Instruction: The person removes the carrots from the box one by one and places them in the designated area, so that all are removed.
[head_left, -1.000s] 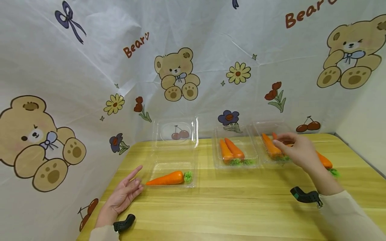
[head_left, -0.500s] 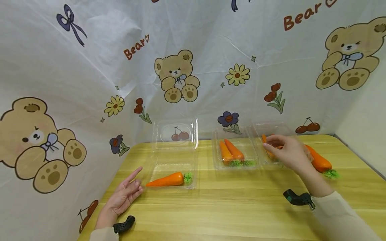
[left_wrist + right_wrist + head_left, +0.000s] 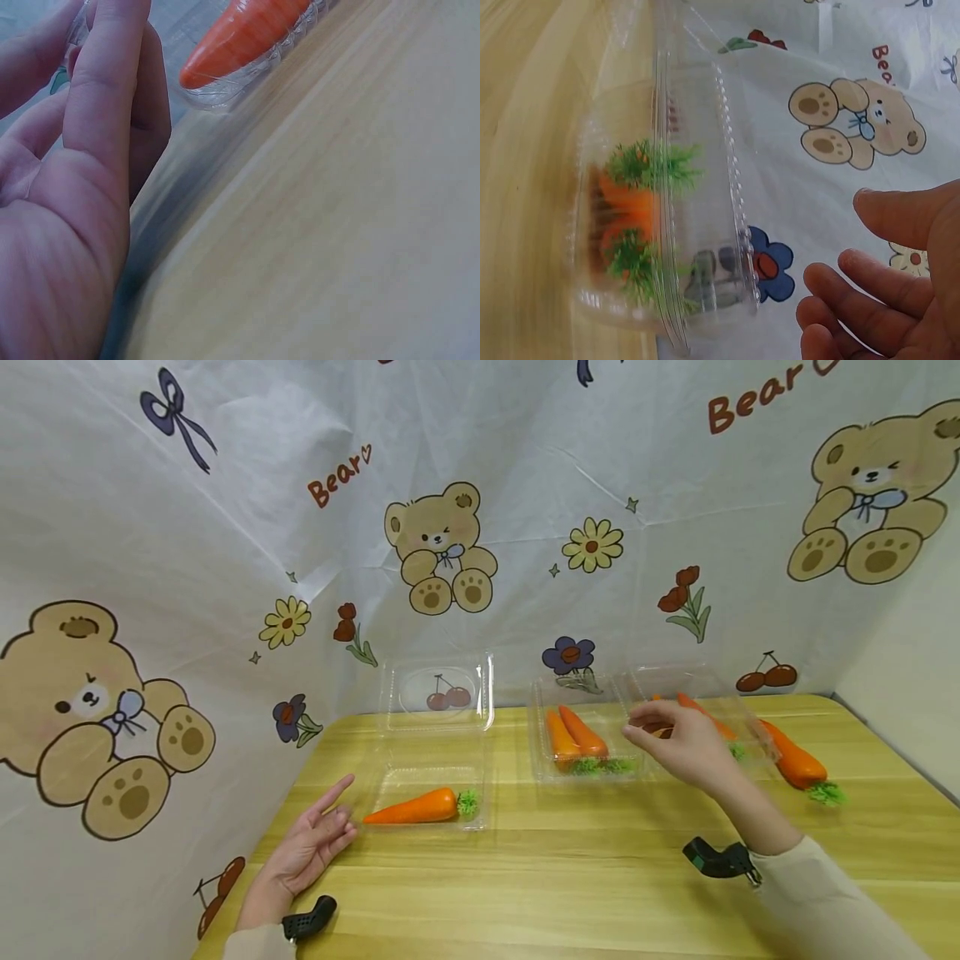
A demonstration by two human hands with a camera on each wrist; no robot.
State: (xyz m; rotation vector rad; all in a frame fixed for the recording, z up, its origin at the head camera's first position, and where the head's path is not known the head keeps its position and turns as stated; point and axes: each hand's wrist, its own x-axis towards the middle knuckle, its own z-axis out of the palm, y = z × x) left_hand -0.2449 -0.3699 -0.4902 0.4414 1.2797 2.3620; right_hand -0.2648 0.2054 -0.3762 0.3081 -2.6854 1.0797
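Left hand (image 3: 311, 843) and right hand (image 3: 682, 743) are loosely spread and empty, near clear boxes (image 3: 405, 775) of carrots (image 3: 420, 807).

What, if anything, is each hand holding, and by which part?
Nothing is held: the left hand is empty, and the right hand has nothing between thumb and fingers.

The head view looked forward and down; the wrist views, closer in, shared its tabletop (image 3: 525, 885) and carrots (image 3: 416, 807).

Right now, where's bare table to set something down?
Front table is bare between left wrist camera and right wrist camera; so is the gap between open box and middle box. Back right is crowded: right box, right hand, rightmost carrot.
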